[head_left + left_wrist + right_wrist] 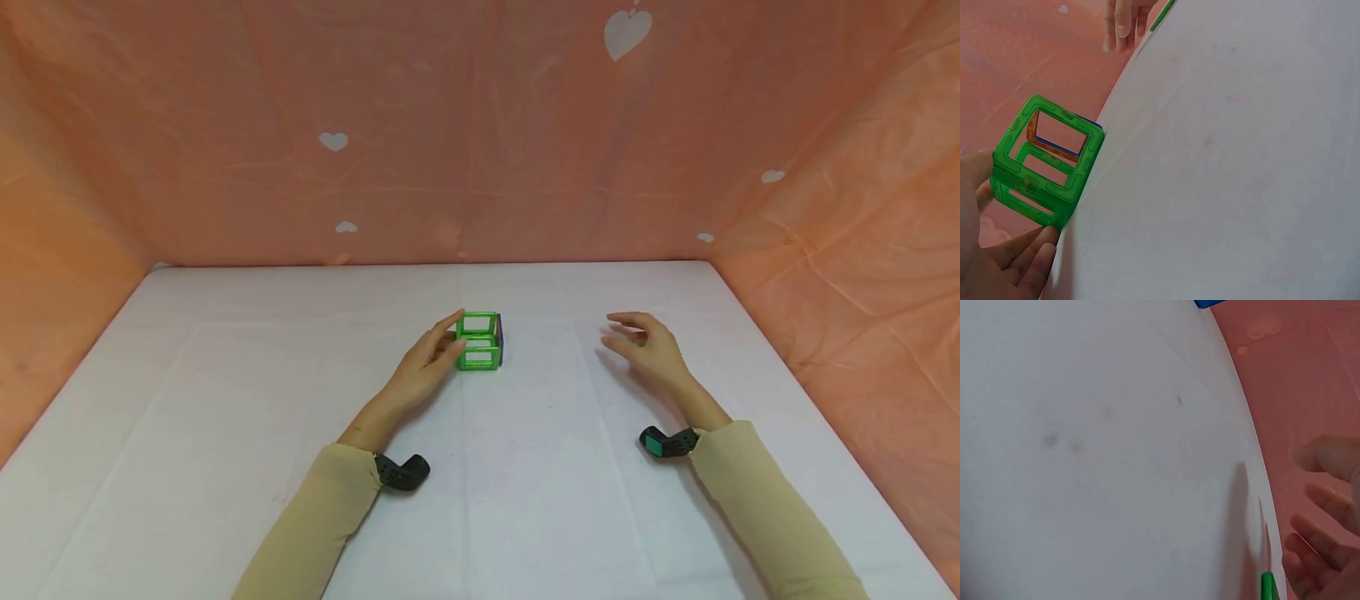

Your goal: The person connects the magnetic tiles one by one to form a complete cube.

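A small box of magnetic tiles (477,358) sits on the white table, with green frames on the faces nearest me. On its right side is a dark bluish edge; through the openings, orange and blue frames show in the left wrist view. My left hand (426,367) holds the box (1049,150) from its left side, thumb on the near part and fingers at the far part. To the right, apart from the box, my right hand (651,348) hovers over the table with loosely bent fingers and nothing between them.
The white-covered table (547,500) meets an orange cloth (465,167) with pale hearts at the back and sides. A narrow green edge (1267,587) shows at the bottom of the right wrist view. Black wrist devices (405,473) sit at both sleeves.
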### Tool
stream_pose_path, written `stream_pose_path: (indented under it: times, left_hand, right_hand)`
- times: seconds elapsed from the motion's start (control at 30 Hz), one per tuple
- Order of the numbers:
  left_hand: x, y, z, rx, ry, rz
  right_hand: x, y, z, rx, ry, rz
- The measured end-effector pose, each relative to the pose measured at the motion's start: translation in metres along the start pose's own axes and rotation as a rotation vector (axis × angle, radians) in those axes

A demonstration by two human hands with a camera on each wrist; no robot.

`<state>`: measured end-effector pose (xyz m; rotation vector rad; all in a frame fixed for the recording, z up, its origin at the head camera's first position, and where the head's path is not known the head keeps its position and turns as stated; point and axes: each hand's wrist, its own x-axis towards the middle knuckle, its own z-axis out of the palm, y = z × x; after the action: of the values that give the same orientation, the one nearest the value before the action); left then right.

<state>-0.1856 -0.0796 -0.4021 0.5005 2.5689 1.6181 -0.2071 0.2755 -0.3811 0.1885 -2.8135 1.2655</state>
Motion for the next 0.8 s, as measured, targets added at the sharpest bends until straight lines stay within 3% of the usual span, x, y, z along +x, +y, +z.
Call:
stream_pose_path:
  times: [0.8]
  left_hand:
    - [0.001,-0.001,-0.001,-0.021,-0.016,-0.009]
  right_hand:
    - [-0.012,0.016,-0.022,-0.153,-0.047,0.064]
